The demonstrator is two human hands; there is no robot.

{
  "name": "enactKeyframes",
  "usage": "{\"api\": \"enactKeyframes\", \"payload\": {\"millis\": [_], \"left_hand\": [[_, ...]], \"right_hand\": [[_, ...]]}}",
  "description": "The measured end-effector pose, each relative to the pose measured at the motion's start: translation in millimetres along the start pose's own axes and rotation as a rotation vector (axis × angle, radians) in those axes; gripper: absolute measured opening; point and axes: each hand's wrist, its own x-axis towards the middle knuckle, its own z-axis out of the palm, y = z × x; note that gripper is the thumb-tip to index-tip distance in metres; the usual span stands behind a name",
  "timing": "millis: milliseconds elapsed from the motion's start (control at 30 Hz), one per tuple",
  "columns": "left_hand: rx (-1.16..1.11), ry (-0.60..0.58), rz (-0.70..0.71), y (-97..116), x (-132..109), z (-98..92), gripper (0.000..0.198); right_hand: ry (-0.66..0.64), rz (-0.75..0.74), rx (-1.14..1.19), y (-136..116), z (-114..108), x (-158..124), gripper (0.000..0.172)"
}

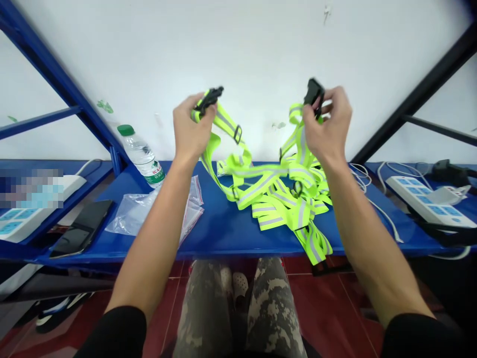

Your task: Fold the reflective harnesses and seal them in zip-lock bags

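My left hand (194, 127) is raised above the shelf, with its fingers closed on a black plastic buckle half (210, 98). My right hand (328, 122) pinches a second black buckle piece (314, 93) at about the same height. Both pieces sit on the ends of a neon-yellow reflective safety vest (276, 194) with grey reflective stripes. Its straps rise from a tangled heap on the blue shelf to both hands. A small black strap slider (237, 134) sits on the strap below my left hand. The two buckle pieces are apart, with open space between my hands.
A water bottle (141, 155) lies on the blue shelf (219, 243) near a clear plastic bag (156, 214). A black phone (81, 228) rests at the left. White power strips (428, 201) and white cables (380, 214) lie at the right. A white wall and blue and black rack uprights stand behind.
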Motion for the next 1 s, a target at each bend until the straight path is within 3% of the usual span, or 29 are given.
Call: {"api": "enactKeyframes", "payload": {"millis": [100, 233, 367, 467, 600, 700, 867, 1000], "left_hand": [[0.034, -0.058, -0.015, -9, -17, 5.5, 0.037], [0.152, -0.184, -0.169, -17, -25, 0.1, 0.045], [0.197, -0.415, -0.287, -23, -27, -1.5, 0.044], [0.027, -0.540, -0.318, -28, -30, 3.7, 0.040], [-0.165, -0.597, -0.203, -31, -39, 15.0, 0.040], [-0.106, -0.610, -0.096, -29, -49, 24.9, 0.035], [0.118, -0.534, 0.023, -23, -68, 42.8, 0.029], [0.261, -0.528, 0.020, -17, -80, 52.2, 0.027]], "right_hand": [[-0.156, 0.061, 0.020, 36, 13, -21, 0.008], [-0.277, 0.087, 0.098, 65, 22, -30, 0.013], [-0.349, 0.141, 0.124, 64, 25, -37, 0.013], [-0.456, 0.205, 0.165, 55, 24, -47, 0.013], [-0.660, 0.302, 0.234, 43, 19, -57, 0.022], [-0.765, 0.307, 0.241, 38, 18, -63, 0.026], [-0.792, 0.200, 0.189, 35, 22, -75, 0.018], [-0.802, 0.135, 0.030, 27, 23, -83, 0.013]]}}
